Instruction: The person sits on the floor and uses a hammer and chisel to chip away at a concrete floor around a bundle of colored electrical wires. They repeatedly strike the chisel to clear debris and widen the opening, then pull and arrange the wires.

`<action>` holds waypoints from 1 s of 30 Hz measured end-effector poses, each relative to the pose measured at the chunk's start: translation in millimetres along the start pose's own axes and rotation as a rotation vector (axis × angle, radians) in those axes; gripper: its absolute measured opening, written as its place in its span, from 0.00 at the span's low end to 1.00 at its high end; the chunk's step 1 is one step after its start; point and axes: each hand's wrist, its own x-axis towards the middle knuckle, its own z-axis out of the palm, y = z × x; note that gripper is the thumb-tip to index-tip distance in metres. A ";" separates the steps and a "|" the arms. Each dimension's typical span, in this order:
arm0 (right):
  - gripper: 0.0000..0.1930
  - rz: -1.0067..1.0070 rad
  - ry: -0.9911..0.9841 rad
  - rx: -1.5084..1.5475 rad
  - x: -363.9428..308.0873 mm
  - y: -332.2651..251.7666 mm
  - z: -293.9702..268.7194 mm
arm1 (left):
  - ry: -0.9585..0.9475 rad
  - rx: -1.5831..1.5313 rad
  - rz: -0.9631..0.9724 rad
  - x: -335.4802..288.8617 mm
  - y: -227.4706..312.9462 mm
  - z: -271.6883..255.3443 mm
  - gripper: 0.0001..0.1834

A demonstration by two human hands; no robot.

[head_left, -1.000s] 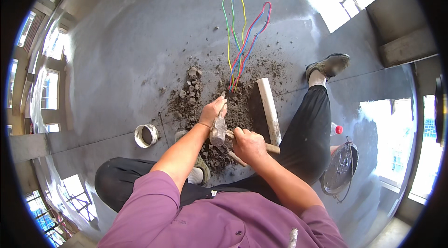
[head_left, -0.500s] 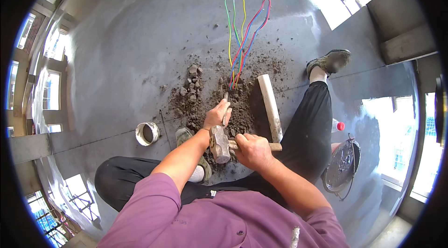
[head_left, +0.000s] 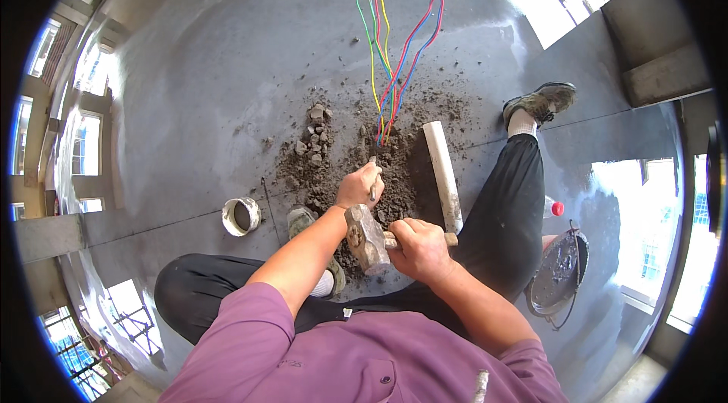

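My left hand [head_left: 359, 186] grips a thin metal chisel [head_left: 373, 168] whose tip is set into the broken, dirt-filled patch [head_left: 394, 168] of the grey concrete floor. My right hand [head_left: 419, 246] is closed on the wooden handle of a heavy hammer; its block-shaped head [head_left: 367, 238] hangs just below and behind my left hand. Coloured wires [head_left: 388, 47], yellow, green, red and blue, rise out of the hole just beyond the chisel.
A white pipe piece [head_left: 443, 173] lies right of the hole. Rubble chunks [head_left: 314, 135] are heaped to its left. A short white pipe ring [head_left: 241, 216] stands at left. A dirty round pan [head_left: 560, 270] and a red-capped bottle [head_left: 553, 208] sit at right, past my leg.
The hammer head has drawn back from the chisel toward my body and now sits lower. My left hand has stayed on the chisel at the hole.
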 end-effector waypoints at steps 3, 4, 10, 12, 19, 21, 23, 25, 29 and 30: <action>0.11 -0.084 0.022 0.046 6.2 -4.2 -5.1 | 0.042 0.015 0.073 5.1 -5.4 -3.1 0.08; 0.11 -0.059 0.021 0.022 5.5 -1.7 -3.3 | 0.064 0.023 0.135 5.5 -8.0 -1.7 0.08; 0.08 0.230 -0.072 -0.135 4.0 8.1 16.0 | -0.045 -0.123 -0.096 -1.9 -21.1 6.4 0.08; 0.08 0.072 -0.022 -0.050 6.6 6.7 2.1 | 0.026 -0.005 0.049 0.3 -21.7 5.7 0.08; 0.08 0.149 -0.076 -0.199 0.6 19.6 20.3 | -0.102 -0.124 -0.069 2.1 -25.2 5.1 0.06; 0.08 -0.010 -0.034 -0.102 -0.4 10.1 7.3 | 0.012 -0.050 0.069 0.3 -24.2 5.2 0.06; 0.08 -0.074 0.008 -0.043 0.0 4.2 9.2 | 0.091 -0.006 0.121 0.9 -17.8 8.8 0.06; 0.08 0.105 -0.059 -0.139 -5.6 17.2 27.1 | 0.015 0.030 0.072 -2.3 -22.2 10.9 0.06; 0.07 0.104 -0.086 -0.140 -2.9 14.7 12.9 | -0.006 -0.009 0.054 -1.6 -29.9 12.9 0.07; 0.06 0.032 -0.068 -0.068 -2.3 10.6 7.4 | -0.010 -0.021 0.048 -4.9 -29.8 12.6 0.07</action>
